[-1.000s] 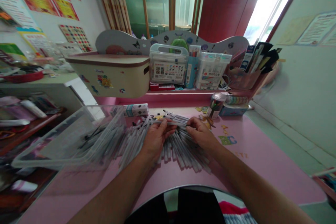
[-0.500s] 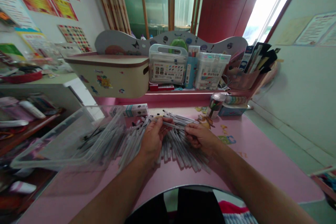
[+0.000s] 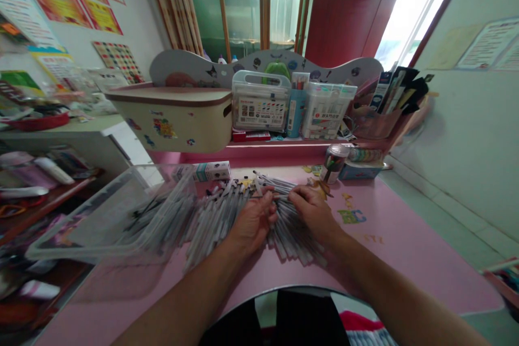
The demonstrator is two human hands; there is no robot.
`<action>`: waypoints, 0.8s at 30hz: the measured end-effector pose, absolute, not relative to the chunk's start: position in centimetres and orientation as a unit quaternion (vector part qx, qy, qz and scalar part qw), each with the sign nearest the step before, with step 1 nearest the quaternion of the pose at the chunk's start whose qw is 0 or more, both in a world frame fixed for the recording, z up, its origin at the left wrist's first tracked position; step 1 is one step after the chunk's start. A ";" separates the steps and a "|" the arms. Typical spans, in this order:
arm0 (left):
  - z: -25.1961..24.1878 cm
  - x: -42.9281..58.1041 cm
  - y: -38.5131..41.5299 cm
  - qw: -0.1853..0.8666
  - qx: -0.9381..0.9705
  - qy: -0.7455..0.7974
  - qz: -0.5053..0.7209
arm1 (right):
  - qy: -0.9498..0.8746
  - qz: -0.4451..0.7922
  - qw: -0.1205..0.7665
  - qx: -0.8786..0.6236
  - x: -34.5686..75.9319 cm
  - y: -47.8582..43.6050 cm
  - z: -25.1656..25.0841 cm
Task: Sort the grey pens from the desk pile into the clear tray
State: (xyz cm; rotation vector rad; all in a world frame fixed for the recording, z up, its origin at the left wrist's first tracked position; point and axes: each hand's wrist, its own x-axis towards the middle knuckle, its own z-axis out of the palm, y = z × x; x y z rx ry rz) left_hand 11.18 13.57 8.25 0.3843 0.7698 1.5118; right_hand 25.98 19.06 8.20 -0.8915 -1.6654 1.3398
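Pens [image 3: 219,216]: heap on pink desk [image 3: 397,248], beside clear bin [image 3: 101,221]. L hand [image 3: 253,223] and R hand [image 3: 313,211] on heap, fingers curled; whether pinching, can't tell. Rec: keep barrels parallel, take small bunches.

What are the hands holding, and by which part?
The left hand and right hand lie on the pile of pens; whether either grips a pen cannot be told.

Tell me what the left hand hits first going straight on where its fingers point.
The left hand would likely meet the pile's far pens first, beside the right hand; depth is unclear.
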 end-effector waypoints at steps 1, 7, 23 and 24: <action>8.2 11.3 13.6 0.649 0.159 0.337 0.664 | -0.695 0.504 0.389 -0.334 26.0 18.8 8.2; 8.6 10.5 13.8 0.686 0.095 0.314 0.650 | -0.698 0.464 0.417 -0.350 26.0 18.0 9.0; 9.0 12.8 13.0 0.767 0.002 0.241 0.594 | -0.841 0.248 0.399 -0.268 25.5 17.4 8.1; 8.9 12.8 13.0 0.768 0.000 0.238 0.595 | -0.839 0.258 0.396 -0.269 25.6 17.4 8.2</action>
